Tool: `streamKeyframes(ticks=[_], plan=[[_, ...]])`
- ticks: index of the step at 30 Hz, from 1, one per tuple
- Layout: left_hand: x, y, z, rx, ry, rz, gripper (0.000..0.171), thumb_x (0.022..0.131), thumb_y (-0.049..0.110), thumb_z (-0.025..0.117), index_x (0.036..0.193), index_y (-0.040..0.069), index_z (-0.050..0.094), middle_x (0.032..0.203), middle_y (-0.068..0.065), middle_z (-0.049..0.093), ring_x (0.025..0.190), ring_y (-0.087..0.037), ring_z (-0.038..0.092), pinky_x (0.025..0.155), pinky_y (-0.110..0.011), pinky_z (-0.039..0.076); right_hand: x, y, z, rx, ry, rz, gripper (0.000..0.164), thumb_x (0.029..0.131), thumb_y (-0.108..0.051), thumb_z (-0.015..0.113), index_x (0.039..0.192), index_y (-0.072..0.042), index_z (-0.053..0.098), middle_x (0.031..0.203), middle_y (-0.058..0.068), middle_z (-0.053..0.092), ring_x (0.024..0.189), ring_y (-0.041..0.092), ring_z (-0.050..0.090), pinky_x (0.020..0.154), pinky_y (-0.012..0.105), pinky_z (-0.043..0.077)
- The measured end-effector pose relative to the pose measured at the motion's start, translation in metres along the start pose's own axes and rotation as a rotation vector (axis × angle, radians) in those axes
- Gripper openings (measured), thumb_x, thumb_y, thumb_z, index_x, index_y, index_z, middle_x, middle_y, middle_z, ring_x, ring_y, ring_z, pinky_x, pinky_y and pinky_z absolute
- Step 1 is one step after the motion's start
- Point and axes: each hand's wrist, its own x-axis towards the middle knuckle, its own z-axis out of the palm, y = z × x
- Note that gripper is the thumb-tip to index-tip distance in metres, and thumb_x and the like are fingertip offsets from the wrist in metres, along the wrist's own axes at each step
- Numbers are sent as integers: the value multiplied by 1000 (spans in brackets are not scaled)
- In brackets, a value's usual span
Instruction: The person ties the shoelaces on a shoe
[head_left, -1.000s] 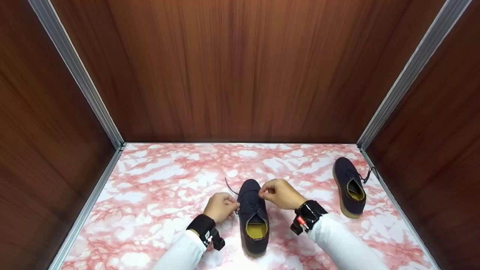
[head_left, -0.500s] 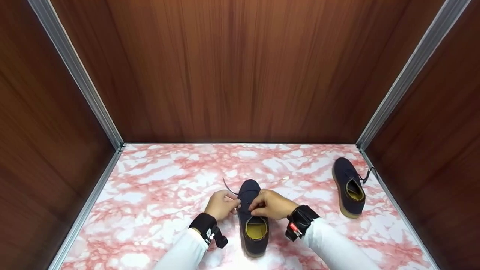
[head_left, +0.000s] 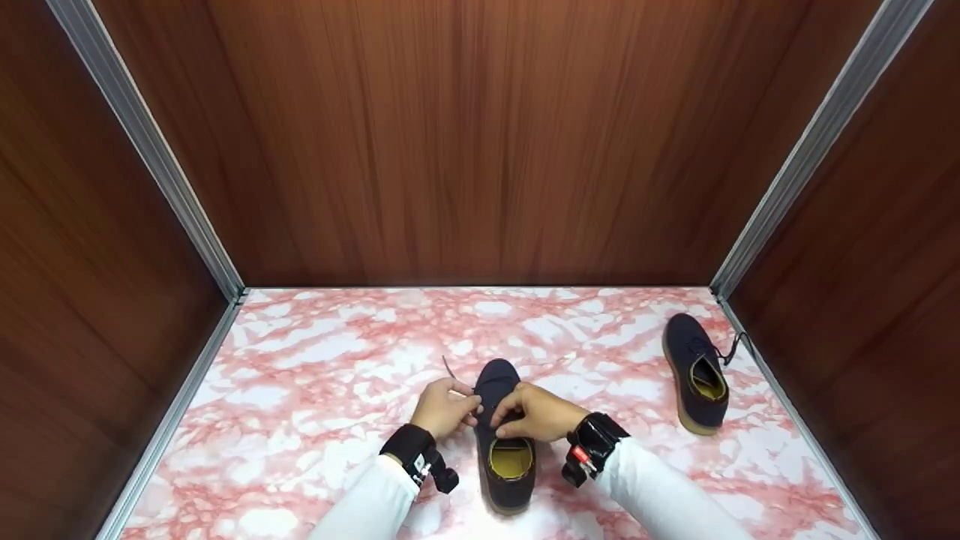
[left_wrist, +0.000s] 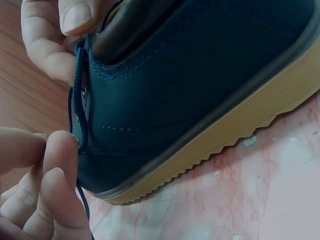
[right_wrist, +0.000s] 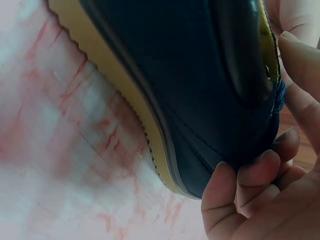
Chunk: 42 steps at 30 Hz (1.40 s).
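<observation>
A dark navy lace-up shoe [head_left: 501,373] with a tan ridged sole [left_wrist: 210,155] stands on the tabletop, toe pointing away. My left hand [head_left: 444,409] is at the left of its lacing, finger and thumb together on the shoelace, whose free end [head_left: 448,367] trails out past the toe. Over the lacing my right hand [head_left: 546,414] bends its thumb and index finger around the lace [left_wrist: 79,95] by the top eyelets. Its other fingers rest against the shoe's right side in the right wrist view. Both hands cover most of the eyelets.
A matching shoe [head_left: 696,375] stands at the right, its lace [head_left: 735,349] reaching toward the side wall. Brown wood-grain panels [head_left: 480,150] with metal corner strips [head_left: 806,154] enclose the red and white marbled tabletop [head_left: 315,345].
My right hand has come from beside the shoe's right edge, left and toward me, onto the lacing. The left hand has stayed nearly in place. The shoe has hardly moved.
</observation>
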Motion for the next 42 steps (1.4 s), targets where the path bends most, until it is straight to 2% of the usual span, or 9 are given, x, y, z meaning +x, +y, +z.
streamKeyframes(ticks=[7, 12, 18, 22, 26, 29, 33, 37, 42], plan=[[1, -2, 0, -16, 9, -21, 27, 88, 17, 68, 105, -1, 58, 84, -14, 76, 55, -12, 68, 60, -41, 59, 2, 0, 1, 20, -1, 38, 19, 74, -37, 83, 85, -24, 73, 90, -3, 61, 87, 8, 47, 78, 21, 40], [2, -3, 0, -19, 17, -17, 27, 87, 16, 68, 105, -2, 58, 83, -13, 76, 54, -11, 68, 61, -40, 59, 6, -3, 1, 22, -6, 58, 22, 71, -36, 85, 79, -21, 70, 87, -3, 59, 84, 7, 47, 75, 20, 41], [3, -5, 0, -35, 20, -15, 27, 87, 15, 68, 105, -2, 58, 81, -12, 75, 54, -12, 68, 58, -36, 59, 7, -4, 0, 16, -18, 68, 15, 78, -31, 78, 75, -20, 67, 84, -4, 55, 79, 7, 46, 71, 21, 40], [3, -5, 1, -38, 15, -7, 27, 87, 14, 68, 105, -3, 58, 82, -13, 75, 54, -11, 67, 59, -38, 59, 6, -1, -1, 56, -13, 89, 10, 84, -27, 71, 77, -20, 67, 81, -7, 53, 78, 5, 47, 68, 20, 40], [3, -5, 1, -29, 9, 1, 27, 87, 15, 68, 105, -3, 57, 81, -14, 75, 54, -12, 67, 60, -37, 59, 7, 0, -1, 120, 3, 129, 20, 88, -30, 67, 74, -16, 64, 70, -12, 51, 68, 3, 47, 61, 19, 39], [4, -5, -1, -17, 4, -9, 26, 88, 16, 67, 104, -1, 58, 81, -14, 75, 56, -13, 67, 53, -30, 55, 7, 1, -1, 153, 36, 159, 31, 90, -37, 66, 71, -13, 61, 62, -12, 48, 60, 4, 46, 54, 19, 37], [6, -6, -7, 45, 45, -11, 19, 89, 19, 66, 98, 3, 60, 80, -13, 73, 56, -14, 66, 46, -21, 46, 6, 2, 0, 173, 96, 186, 37, 91, -40, 64, 69, -12, 57, 60, -12, 46, 57, 5, 45, 51, 19, 36], [11, -9, -14, 114, 104, -18, 12, 87, 17, 66, 90, 6, 63, 76, -17, 70, 54, -17, 63, 44, -21, 44, 6, 3, 0, 181, 135, 196, 37, 92, -37, 63, 67, -12, 54, 60, -11, 44, 57, 6, 44, 51, 20, 35], [16, -13, -16, 220, 97, -18, 14, 84, 17, 69, 92, 6, 64, 81, -10, 69, 56, -14, 61, 46, -22, 46, 7, 3, 0, 211, 145, 208, 39, 95, -36, 59, 67, -9, 55, 62, -8, 48, 58, 7, 45, 53, 20, 36]])
